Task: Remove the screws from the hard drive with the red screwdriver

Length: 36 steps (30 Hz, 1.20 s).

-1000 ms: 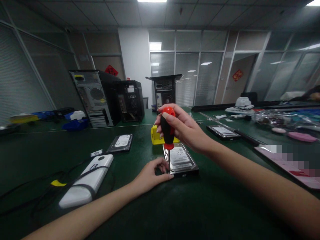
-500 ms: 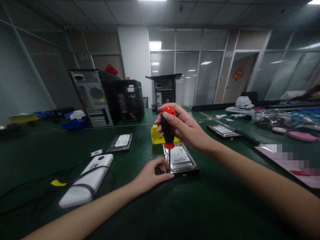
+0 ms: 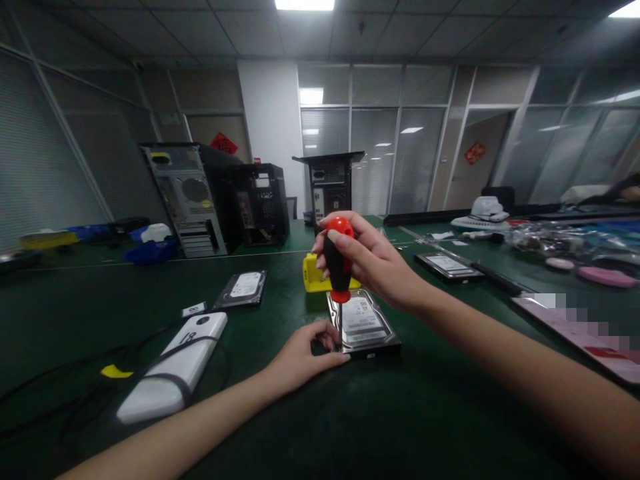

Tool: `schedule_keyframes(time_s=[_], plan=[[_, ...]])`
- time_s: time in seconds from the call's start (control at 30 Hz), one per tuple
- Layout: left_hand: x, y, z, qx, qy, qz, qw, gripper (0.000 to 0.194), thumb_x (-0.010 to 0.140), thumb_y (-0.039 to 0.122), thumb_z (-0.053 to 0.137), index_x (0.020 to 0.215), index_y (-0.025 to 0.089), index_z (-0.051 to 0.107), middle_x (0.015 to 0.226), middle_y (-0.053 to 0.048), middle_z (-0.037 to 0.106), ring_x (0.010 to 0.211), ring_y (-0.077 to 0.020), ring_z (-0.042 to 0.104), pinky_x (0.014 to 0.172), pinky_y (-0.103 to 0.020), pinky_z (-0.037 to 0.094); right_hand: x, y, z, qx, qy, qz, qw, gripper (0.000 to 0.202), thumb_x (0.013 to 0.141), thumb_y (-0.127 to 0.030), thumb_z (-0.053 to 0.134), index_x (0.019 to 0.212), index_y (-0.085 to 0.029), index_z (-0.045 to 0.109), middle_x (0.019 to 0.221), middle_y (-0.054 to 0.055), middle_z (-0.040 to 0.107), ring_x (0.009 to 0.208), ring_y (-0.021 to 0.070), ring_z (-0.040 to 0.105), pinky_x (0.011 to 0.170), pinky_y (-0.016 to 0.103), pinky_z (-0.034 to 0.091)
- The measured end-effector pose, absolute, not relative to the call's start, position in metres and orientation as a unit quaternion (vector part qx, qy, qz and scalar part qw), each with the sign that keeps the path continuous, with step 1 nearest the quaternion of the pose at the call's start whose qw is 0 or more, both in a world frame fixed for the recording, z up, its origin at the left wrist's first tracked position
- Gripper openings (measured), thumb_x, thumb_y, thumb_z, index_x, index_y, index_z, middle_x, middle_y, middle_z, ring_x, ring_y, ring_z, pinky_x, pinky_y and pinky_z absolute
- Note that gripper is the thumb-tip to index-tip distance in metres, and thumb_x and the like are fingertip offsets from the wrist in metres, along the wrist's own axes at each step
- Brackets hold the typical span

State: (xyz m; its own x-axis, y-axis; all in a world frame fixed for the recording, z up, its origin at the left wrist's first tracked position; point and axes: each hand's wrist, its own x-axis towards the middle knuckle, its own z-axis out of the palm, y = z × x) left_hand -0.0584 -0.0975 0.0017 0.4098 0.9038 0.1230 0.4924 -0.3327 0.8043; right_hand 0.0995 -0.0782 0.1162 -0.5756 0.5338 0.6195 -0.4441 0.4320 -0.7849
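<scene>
A hard drive (image 3: 364, 321) lies label up on the green table in front of me. My right hand (image 3: 377, 257) is closed around the red and black handle of a screwdriver (image 3: 339, 267). The screwdriver stands upright, its shaft pointing down at the drive's near left corner. At that same corner my left hand (image 3: 309, 352) grips the drive, thumb along the front edge and fingers curled by the shaft. The exact contact of the tip is too small to make out. Just behind the drive sits a yellow plastic holder (image 3: 314, 283), partly covered by my right hand.
Left of me lie a white power strip (image 3: 183, 363) with black cables and a second hard drive (image 3: 243, 289). Another drive (image 3: 449, 267) rests at the right. Computer cases (image 3: 187, 200) stand at the back. Bagged parts (image 3: 545, 237) and a pink board (image 3: 565, 327) are on the right.
The whole view has shifted slightly downward in the picture. Both hands, the screwdriver and the hard drive keep nearly the same positions relative to one another.
</scene>
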Motion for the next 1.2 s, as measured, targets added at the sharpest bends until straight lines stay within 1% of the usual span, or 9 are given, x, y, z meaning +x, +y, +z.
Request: schedule_keyframes(time_s=[0.6, 0.9, 1.2], plan=[[-0.0563, -0.0971, 0.0011, 0.761, 0.453, 0.302, 0.353, 0.023, 0.07, 0.033, 0.068, 0.08, 0.015, 0.059, 0.077, 0.001, 0.056, 0.072, -0.0148, 0.049, 0.065, -0.024, 0.036, 0.1, -0.0823, 0.1181, -0.035, -0.715, 0.532, 0.452, 0.019, 0.088, -0.025, 0.05, 0.106, -0.019, 0.046, 0.089, 0.001, 0.054, 0.076, 0.0098, 0.056, 0.072, 0.026, 0.048], [-0.0556, -0.0974, 0.0023, 0.755, 0.455, 0.302, 0.363, 0.021, 0.07, 0.031, 0.069, 0.076, 0.015, 0.056, 0.074, 0.002, 0.054, 0.07, -0.0142, 0.048, 0.063, -0.023, 0.036, 0.099, -0.0816, 0.1168, -0.04, -0.712, 0.531, 0.458, 0.019, 0.088, -0.026, 0.05, 0.105, -0.02, 0.046, 0.089, 0.001, 0.055, 0.076, 0.0093, 0.056, 0.071, 0.025, 0.048], [-0.0564, -0.0977, 0.0023, 0.761, 0.438, 0.309, 0.364, 0.021, 0.072, 0.031, 0.068, 0.079, 0.015, 0.057, 0.075, 0.002, 0.054, 0.072, -0.0146, 0.049, 0.065, -0.023, 0.036, 0.1001, -0.0833, 0.1179, -0.047, -0.716, 0.526, 0.457, 0.019, 0.088, -0.026, 0.049, 0.105, -0.02, 0.047, 0.089, 0.001, 0.055, 0.076, 0.0093, 0.056, 0.072, 0.025, 0.048]])
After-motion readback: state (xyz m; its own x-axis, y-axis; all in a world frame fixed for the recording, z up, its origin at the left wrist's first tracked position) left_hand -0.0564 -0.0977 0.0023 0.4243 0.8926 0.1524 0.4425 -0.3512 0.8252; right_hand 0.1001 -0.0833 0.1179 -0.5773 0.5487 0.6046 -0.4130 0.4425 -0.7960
